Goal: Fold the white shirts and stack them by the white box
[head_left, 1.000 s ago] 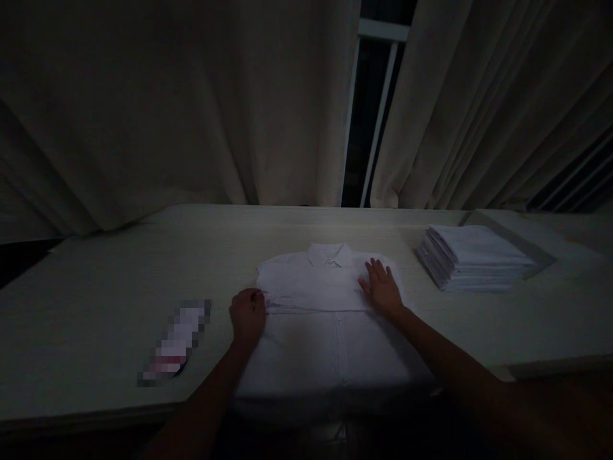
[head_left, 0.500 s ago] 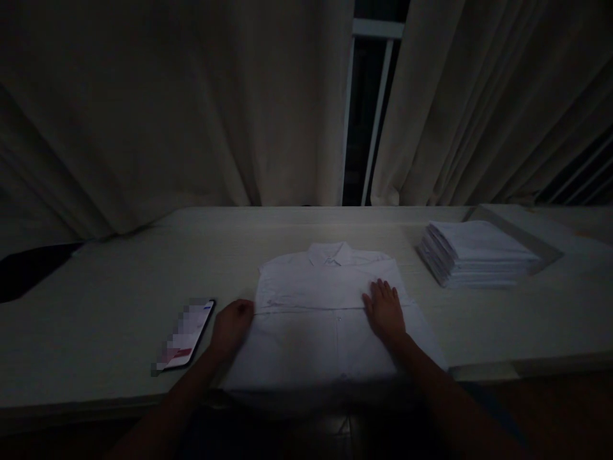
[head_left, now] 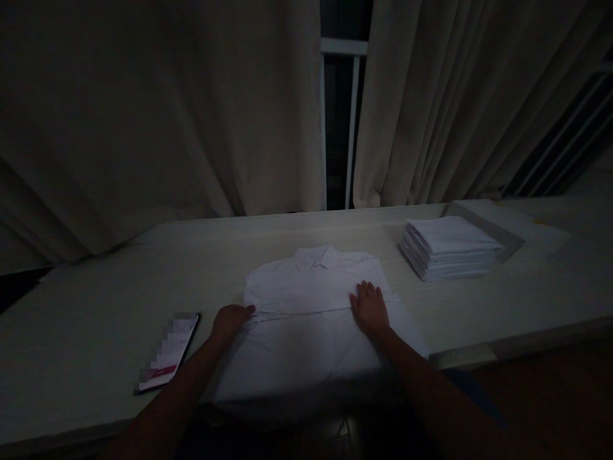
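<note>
- Dim scene, head view; pale tabletop (head_left: 96, 300) runs across the middle of the frame.
- Phone (head_left: 167, 351), lower left of frame, lies flat on the tabletop, screen up, just left of the left forearm, not touching it.
- Left hand (head_left: 230, 319), centre-left: grip closed, fingers curled at the shirt's left edge, right on the fold line; looks like it pinches the cloth, but too dark to be sure.
- White shirt (head_left: 311, 300), centre of frame, lies flat on the tabletop, collar at the far side, button line down the middle, near hem at the tabletop's front edge. A crease runs across it between the two hands.
- Right hand (head_left: 370, 308), centre-right: grip open, palm down, fingers spread flat on the shirt's right half at the crease; holds nothing.
- Stack of folded white cloths (head_left: 447, 246), right of centre, well apart from the shirt.
- Flat board (head_left: 502, 220), upper right of the tabletop, just behind the stack.
- Curtains (head_left: 167, 108) hang behind.
</note>
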`<action>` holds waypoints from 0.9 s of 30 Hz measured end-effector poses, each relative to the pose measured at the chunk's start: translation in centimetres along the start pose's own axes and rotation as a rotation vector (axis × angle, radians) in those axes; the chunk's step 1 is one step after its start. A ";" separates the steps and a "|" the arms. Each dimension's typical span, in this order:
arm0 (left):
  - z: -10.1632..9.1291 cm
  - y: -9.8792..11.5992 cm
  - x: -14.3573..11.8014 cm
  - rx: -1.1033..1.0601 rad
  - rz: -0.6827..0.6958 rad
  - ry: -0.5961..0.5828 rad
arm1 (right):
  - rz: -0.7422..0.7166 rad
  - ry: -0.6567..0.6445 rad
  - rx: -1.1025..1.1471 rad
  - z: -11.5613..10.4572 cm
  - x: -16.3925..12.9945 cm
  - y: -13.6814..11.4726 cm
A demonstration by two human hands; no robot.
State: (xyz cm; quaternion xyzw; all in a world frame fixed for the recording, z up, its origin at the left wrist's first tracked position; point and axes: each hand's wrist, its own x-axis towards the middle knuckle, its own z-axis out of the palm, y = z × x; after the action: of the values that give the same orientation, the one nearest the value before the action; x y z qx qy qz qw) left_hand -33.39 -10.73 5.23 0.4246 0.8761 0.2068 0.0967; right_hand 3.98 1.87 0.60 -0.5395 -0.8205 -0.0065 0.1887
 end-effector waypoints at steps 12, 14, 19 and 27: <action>2.5 3.5 -1.8 0.107 0.481 0.175 | 0.019 -0.057 0.028 -0.7 0.1 0.2; 3.6 4.8 -1.8 0.133 0.562 0.082 | 0.011 -0.061 0.033 -1.0 0.3 0.1; 5.9 5.6 -2.2 0.327 0.634 -0.039 | -0.142 -0.106 0.105 -0.9 1.3 -5.1; 7.2 4.2 -3.8 0.448 0.588 0.049 | -0.262 -0.224 0.223 1.9 2.1 -9.8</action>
State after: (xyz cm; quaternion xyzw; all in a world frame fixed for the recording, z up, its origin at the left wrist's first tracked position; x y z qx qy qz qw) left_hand -25.55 -9.38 0.64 0.6637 0.7424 0.0389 -0.0831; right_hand -6.06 0.02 1.44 -0.4015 -0.8951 0.1201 0.1523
